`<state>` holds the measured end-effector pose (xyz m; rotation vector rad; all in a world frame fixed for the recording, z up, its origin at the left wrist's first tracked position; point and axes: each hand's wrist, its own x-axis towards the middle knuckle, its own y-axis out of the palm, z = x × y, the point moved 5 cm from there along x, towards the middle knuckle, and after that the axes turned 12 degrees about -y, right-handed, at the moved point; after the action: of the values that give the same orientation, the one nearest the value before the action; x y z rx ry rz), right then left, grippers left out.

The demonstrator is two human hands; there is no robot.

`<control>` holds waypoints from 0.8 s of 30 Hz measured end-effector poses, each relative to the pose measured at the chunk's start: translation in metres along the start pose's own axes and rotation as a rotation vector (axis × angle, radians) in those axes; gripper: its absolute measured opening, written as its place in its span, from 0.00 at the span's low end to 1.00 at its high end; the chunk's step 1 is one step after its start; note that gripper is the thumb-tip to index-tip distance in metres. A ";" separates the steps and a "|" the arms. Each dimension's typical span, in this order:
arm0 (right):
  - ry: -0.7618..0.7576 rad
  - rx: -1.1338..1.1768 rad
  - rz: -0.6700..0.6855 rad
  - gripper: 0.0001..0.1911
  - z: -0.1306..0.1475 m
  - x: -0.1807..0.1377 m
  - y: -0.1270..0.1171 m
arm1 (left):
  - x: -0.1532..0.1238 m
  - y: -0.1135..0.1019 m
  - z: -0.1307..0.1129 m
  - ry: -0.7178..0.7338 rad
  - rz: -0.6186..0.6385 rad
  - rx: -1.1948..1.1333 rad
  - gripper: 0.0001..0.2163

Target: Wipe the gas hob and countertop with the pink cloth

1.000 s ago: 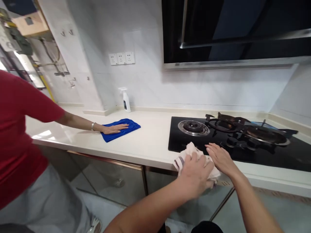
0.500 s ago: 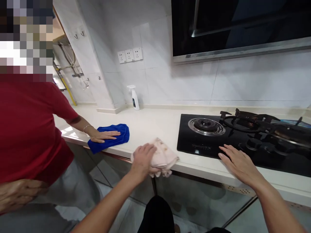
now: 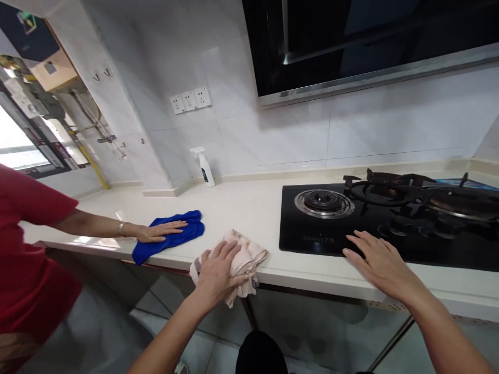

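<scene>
Where a red sleeve (image 3: 27, 208) comes in from the left edge, a co-worker's hand (image 3: 158, 232) lies flat on a blue cloth (image 3: 173, 243) at the front of the pale desk (image 3: 249, 208). Most of that person is cut off by the frame. Behind, against the tiled wall, stands a white spray bottle (image 3: 205, 167); its label is too small to read.

Just right of the blue cloth, the person's left hand (image 3: 218, 267) rests on a pale pink cloth (image 3: 252, 253) at the desk's front edge. The fingers (image 3: 230, 248) are part-curled and laid over the bunched folds, pressing more than pinching. The cloth looks light, soft and limp. It should crumple under any grip and slide easily on the smooth top, so a gathered handful of the thick middle seems a surer hold than a corner. One end droops over the edge. The palm hides how much cloth lies under it and whether the thumb hooks beneath.

Further right, well apart from the cloth, the right hand (image 3: 380, 259) lies flat with fingers spread and empty, its tips on the near rim of the black hob (image 3: 307, 240). A bare burner (image 3: 324, 201) shows behind it. The dark pan supports (image 3: 390, 188) beyond overlap and are hard to sort out, and the hob's far end runs out of frame.
</scene>
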<state>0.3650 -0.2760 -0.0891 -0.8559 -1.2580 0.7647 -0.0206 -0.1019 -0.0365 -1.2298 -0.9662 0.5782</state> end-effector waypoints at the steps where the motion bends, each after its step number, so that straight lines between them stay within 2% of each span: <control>1: 0.001 0.003 0.006 0.39 0.000 -0.001 -0.001 | 0.002 -0.002 -0.010 0.035 0.026 -0.002 0.34; 7: -0.007 0.040 0.062 0.37 -0.002 -0.005 0.000 | 0.020 -0.009 -0.049 0.180 0.208 -0.056 0.36; 12: 0.000 0.017 0.039 0.37 0.001 -0.002 -0.002 | 0.061 -0.008 -0.067 0.249 0.260 -0.113 0.26; 15: 0.004 0.032 0.033 0.35 0.002 0.000 -0.006 | 0.098 -0.001 -0.076 0.140 0.215 -0.110 0.21; 18: 0.024 0.068 0.047 0.33 0.004 0.002 -0.009 | 0.125 0.003 -0.084 -0.037 0.128 -0.098 0.24; 21: 0.033 0.097 0.036 0.31 0.007 0.005 -0.013 | 0.132 0.001 -0.090 -0.082 0.088 -0.082 0.25; 24: 0.029 0.135 0.024 0.30 0.009 0.007 -0.015 | 0.123 -0.002 -0.086 -0.024 0.125 -0.048 0.27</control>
<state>0.3572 -0.2762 -0.0722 -0.7713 -1.1588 0.8442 0.1145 -0.0469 -0.0011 -1.3358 -0.9325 0.6728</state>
